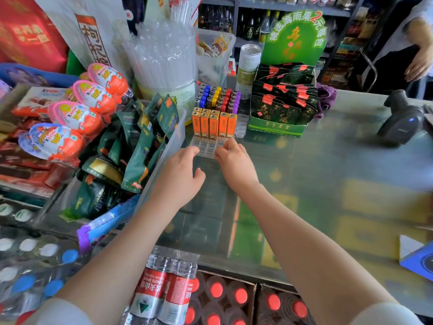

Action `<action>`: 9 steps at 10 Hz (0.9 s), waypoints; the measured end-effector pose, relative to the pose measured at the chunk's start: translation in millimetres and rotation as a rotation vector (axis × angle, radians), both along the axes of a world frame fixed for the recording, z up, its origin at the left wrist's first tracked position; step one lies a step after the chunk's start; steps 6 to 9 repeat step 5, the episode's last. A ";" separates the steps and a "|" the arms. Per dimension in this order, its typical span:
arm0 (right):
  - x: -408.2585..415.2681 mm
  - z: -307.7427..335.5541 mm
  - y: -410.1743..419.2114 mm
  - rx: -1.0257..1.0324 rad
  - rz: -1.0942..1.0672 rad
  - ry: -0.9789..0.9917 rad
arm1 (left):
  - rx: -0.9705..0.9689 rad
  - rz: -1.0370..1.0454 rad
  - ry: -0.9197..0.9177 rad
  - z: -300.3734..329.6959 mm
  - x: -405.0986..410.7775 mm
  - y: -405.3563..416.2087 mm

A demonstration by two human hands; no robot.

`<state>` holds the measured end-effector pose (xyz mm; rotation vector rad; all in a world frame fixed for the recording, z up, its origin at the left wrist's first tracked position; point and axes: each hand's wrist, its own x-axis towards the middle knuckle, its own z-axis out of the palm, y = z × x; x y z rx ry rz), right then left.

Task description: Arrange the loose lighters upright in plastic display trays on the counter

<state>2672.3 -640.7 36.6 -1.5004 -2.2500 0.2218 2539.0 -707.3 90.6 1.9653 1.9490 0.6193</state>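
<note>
My left hand (pixel 181 174) rests at the near left corner of the clear plastic display tray (pixel 207 148), fingers bent with the tips on its near edge and the thumb apart from it. My right hand (pixel 234 164) is at the near right corner, its fingertips (pixel 221 153) curled onto the tray's rim in a light pinch; a ring shows on one finger. Whether either hand truly grips the tray or only touches it, I cannot tell for the left; the right looks pinched on the rim.

The tray sits on the glass counter (pixel 328 174), its far rows filled with orange lighters (pixel 213 124) standing upright, its near cells bare. Just beyond it stands a second tray of coloured lighters (pixel 218 97), blue, yellow, red and purple, also upright.

To the right of the trays is a green display box of dark sachets (pixel 281 106), with a tall can (pixel 248 64) behind it. To the left, a clear bin of green snack packets (pixel 140 141) and a row of egg-shaped chocolate packs (pixel 93 106). A barcode scanner (pixel 403 118) lies far right on the counter. Water bottles (pixel 164 292) stand near, below the counter edge.
</note>
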 end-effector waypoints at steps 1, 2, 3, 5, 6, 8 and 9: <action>-3.8 -1.3 2.8 -0.002 0.024 -0.007 | -0.006 0.012 -0.003 -1.8 -3.1 4.0; -6.9 -0.1 4.8 -0.006 0.056 -0.040 | -0.007 0.024 0.000 -2.0 -4.6 4.6; -8.3 0.1 8.9 0.007 0.068 -0.066 | -0.002 0.020 0.001 -1.6 -3.6 4.7; -1.1 14.4 -2.5 -0.048 0.019 -0.077 | -0.027 0.007 -0.005 2.7 -6.5 2.1; -1.1 14.4 -2.5 -0.048 0.019 -0.077 | -0.027 0.007 -0.005 2.7 -6.5 2.1; -1.1 14.4 -2.5 -0.048 0.019 -0.077 | -0.027 0.007 -0.005 2.7 -6.5 2.1; -1.1 14.4 -2.5 -0.048 0.019 -0.077 | -0.027 0.007 -0.005 2.7 -6.5 2.1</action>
